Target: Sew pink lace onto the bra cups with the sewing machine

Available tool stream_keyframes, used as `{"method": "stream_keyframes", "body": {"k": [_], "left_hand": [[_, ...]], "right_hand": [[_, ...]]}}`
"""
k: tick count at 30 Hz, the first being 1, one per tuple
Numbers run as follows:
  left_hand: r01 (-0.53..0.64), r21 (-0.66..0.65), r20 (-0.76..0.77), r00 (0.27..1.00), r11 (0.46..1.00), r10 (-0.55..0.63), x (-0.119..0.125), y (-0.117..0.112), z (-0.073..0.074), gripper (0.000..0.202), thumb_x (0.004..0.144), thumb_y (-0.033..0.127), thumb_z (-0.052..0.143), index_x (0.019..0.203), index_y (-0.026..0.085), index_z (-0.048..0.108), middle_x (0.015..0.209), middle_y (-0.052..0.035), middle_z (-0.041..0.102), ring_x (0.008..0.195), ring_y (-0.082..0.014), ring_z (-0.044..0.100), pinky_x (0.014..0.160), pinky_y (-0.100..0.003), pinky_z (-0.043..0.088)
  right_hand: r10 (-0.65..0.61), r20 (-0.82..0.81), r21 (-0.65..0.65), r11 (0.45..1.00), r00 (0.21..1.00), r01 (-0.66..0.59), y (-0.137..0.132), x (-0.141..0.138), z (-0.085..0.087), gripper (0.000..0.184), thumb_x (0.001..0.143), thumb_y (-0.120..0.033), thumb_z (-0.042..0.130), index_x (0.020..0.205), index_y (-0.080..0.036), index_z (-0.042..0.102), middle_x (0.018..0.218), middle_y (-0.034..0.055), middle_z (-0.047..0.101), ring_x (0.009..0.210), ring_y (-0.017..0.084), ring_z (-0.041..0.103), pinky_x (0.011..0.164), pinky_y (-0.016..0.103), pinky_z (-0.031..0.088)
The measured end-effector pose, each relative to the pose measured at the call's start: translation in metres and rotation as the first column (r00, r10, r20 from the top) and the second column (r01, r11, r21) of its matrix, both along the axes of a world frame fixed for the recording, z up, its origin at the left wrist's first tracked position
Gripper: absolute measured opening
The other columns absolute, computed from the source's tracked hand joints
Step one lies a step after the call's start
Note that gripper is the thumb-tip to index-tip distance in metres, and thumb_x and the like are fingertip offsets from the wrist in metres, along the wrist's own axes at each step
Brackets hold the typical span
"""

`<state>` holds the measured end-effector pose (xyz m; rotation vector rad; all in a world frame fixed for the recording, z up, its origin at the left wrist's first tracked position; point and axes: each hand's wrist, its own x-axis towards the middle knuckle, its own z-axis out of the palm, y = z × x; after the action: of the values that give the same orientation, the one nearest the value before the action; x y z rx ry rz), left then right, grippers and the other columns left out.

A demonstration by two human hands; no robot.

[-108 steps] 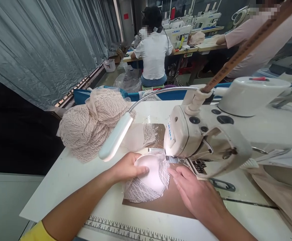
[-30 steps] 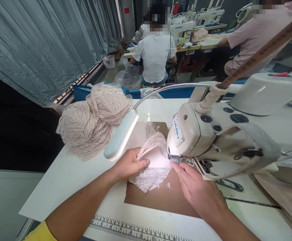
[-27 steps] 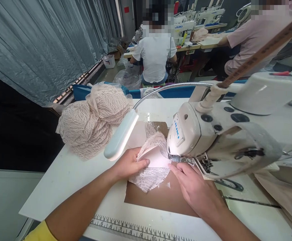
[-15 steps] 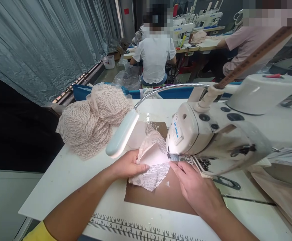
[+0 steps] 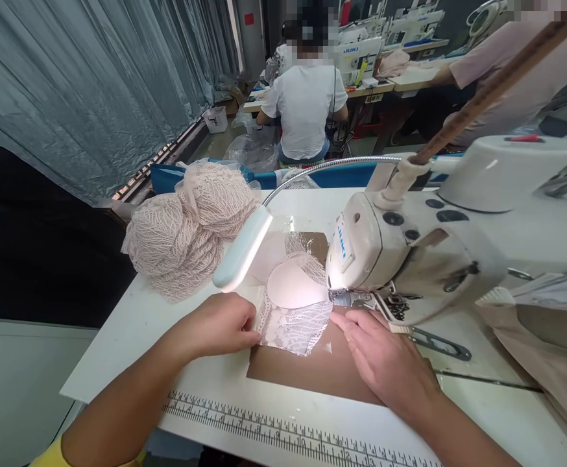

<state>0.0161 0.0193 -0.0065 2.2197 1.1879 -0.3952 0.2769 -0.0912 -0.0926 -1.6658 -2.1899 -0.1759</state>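
A pale moulded bra cup (image 5: 294,285) with lace fabric (image 5: 296,327) around it lies under the needle end of a white sewing machine (image 5: 361,243). My left hand (image 5: 222,324) is closed, pinching the lace at its left lower edge between thumb and fingers. Beside the needle area, my right hand (image 5: 381,350) rests with its fingers stretched forward, the fingertips at the lace's right edge. The presser foot and needle are partly hidden by the machine head. Beneath the lace is a brown sheet (image 5: 313,373) on the table.
Piles of lace cups (image 5: 186,227) sit at the table's left rear. A lamp (image 5: 242,253) on a bendable arm hangs over the work. A printed ruler (image 5: 264,428) runs along the front edge. A seated person (image 5: 305,104) is ahead, another person (image 5: 497,78) at right.
My left hand has moved left and slightly down, from the cup's folded edge to the lace's left edge. The cup now lies flatter and faces up. My right hand stays almost in place.
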Motion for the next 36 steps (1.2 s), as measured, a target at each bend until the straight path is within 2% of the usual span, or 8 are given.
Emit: {"method": "stream_keyframes", "body": {"k": [6, 12, 17, 21, 23, 27, 32, 36], "left_hand": [[0.195, 0.103, 0.169, 0.963, 0.975, -0.21, 0.005, -0.015, 0.024, 0.012, 0.084, 0.023, 0.052, 0.078, 0.019, 0.062, 0.071, 0.0007, 0.06, 0.063, -0.0124, 0.053, 0.056, -0.022, 0.033], [0.365, 0.216, 0.285, 0.864, 0.906, -0.416, 0.048, -0.017, -0.016, 0.011, 0.083, 0.026, 0.058, 0.086, 0.016, 0.062, 0.085, -0.0042, 0.06, 0.072, -0.015, 0.056, 0.061, -0.023, 0.039], [0.317, 0.19, 0.396, 0.841, 0.929, -0.368, 0.057, -0.01, -0.046, 0.017, 0.089, 0.021, 0.049, 0.076, 0.015, 0.058, 0.075, -0.0027, 0.059, 0.067, -0.0133, 0.053, 0.061, -0.022, 0.039], [0.235, -0.176, 0.58, 0.809, 0.956, -0.092, 0.047, 0.001, -0.05, 0.022, 0.095, 0.026, 0.04, 0.084, 0.015, 0.055, 0.067, 0.0004, 0.057, 0.057, -0.0091, 0.05, 0.056, -0.019, 0.041], [0.262, -0.246, 0.6, 0.797, 0.933, -0.066, 0.045, 0.004, -0.05, 0.023, 0.095, 0.028, 0.04, 0.087, 0.014, 0.057, 0.068, 0.0, 0.059, 0.058, -0.0087, 0.052, 0.057, -0.019, 0.042], [0.386, -0.1, 0.599, 0.759, 0.917, -0.254, 0.044, 0.002, -0.045, 0.015, 0.086, 0.024, 0.057, 0.096, 0.015, 0.064, 0.092, -0.0045, 0.066, 0.079, -0.0132, 0.059, 0.072, -0.022, 0.045], [0.316, -0.129, 0.627, 0.76, 0.94, -0.169, 0.04, -0.002, -0.03, 0.017, 0.089, 0.02, 0.05, 0.101, 0.015, 0.062, 0.085, -0.0038, 0.064, 0.072, -0.0116, 0.057, 0.06, -0.019, 0.045], [0.258, 0.088, 0.691, 0.68, 0.962, -0.245, 0.04, -0.002, -0.021, 0.019, 0.09, 0.017, 0.046, 0.101, 0.014, 0.061, 0.087, -0.0065, 0.063, 0.08, -0.0143, 0.058, 0.069, -0.023, 0.048]], "right_hand": [[0.153, -0.089, -0.126, 0.978, 0.984, -0.163, 0.0, -0.007, 0.009, 0.039, 0.083, -0.004, 0.04, 0.111, -0.017, 0.063, 0.086, 0.0052, 0.063, 0.075, 0.018, 0.054, 0.059, 0.029, 0.039], [0.242, -0.185, -0.192, 0.941, 0.952, -0.277, -0.001, -0.009, 0.014, 0.034, 0.081, -0.004, 0.044, 0.1, -0.022, 0.066, 0.077, 0.0029, 0.056, 0.07, 0.017, 0.046, 0.06, 0.028, 0.033], [0.276, -0.186, -0.18, 0.934, 0.943, -0.309, 0.0, -0.005, 0.015, 0.033, 0.083, -0.006, 0.042, 0.1, -0.022, 0.066, 0.076, 0.003, 0.056, 0.067, 0.015, 0.046, 0.06, 0.027, 0.034], [0.281, -0.191, -0.174, 0.933, 0.941, -0.314, -0.001, -0.004, 0.015, 0.034, 0.084, -0.005, 0.041, 0.098, -0.022, 0.066, 0.074, 0.0022, 0.054, 0.065, 0.014, 0.046, 0.059, 0.026, 0.034], [0.279, -0.197, -0.171, 0.934, 0.94, -0.314, -0.001, -0.004, 0.014, 0.033, 0.083, -0.005, 0.041, 0.097, -0.022, 0.066, 0.074, 0.0021, 0.055, 0.065, 0.014, 0.047, 0.059, 0.026, 0.035], [0.284, -0.218, -0.15, 0.936, 0.934, -0.319, -0.001, -0.002, 0.01, 0.033, 0.084, -0.005, 0.039, 0.099, -0.02, 0.064, 0.077, 0.0029, 0.059, 0.066, 0.014, 0.051, 0.061, 0.027, 0.037], [0.218, -0.186, -0.068, 0.97, 0.958, -0.234, -0.001, 0.004, 0.005, 0.035, 0.086, -0.007, 0.04, 0.108, -0.02, 0.063, 0.083, 0.0039, 0.065, 0.072, 0.015, 0.057, 0.065, 0.027, 0.041], [0.122, -0.14, -0.002, 0.992, 0.983, -0.123, 0.0, 0.005, 0.003, 0.034, 0.086, -0.009, 0.042, 0.11, -0.019, 0.064, 0.085, 0.0041, 0.067, 0.078, 0.016, 0.059, 0.067, 0.027, 0.042]]}}
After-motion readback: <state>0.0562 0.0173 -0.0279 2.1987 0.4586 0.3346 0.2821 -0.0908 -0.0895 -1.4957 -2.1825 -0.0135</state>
